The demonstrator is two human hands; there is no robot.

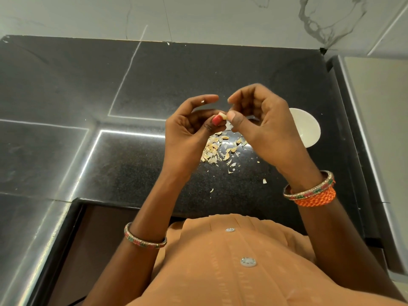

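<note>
1. Nearest the camera is an orange garment (220, 279) of soft woven cloth with faint paler dashes. Two round, pale buttons (248, 261) run down its middle.
2. A thin bangle (144, 239) with red, green and gold patterning circles the left wrist. A like bangle and a band of wound orange thread (315, 198) sit on the right wrist.
3. The left hand (189, 129) is curled, and its thumb, with a red-painted nail, pinches a garlic clove (222, 116) against the fingers.
4. The right hand (265, 122) is also curled and narrow. Its thumb tip pinches the other end of the clove, with the forefinger arched above.
5. The clove is small, pale and smooth. It is held in the air between both hands, above the table (132, 168).
6. Under the hands lies a loose heap of papery, cream-coloured skins (217, 149), partly hidden by both hands. Stray flakes are scattered toward the near edge.
7. A round, glossy white bowl (308, 128) stands on the table just beyond the right hand, which covers its left side.
8. The table is polished black speckled stone that reflects bright lines of light.
9. Farthest off rises a wall (220, 16) of pale tiles with dark grey veins.
</note>
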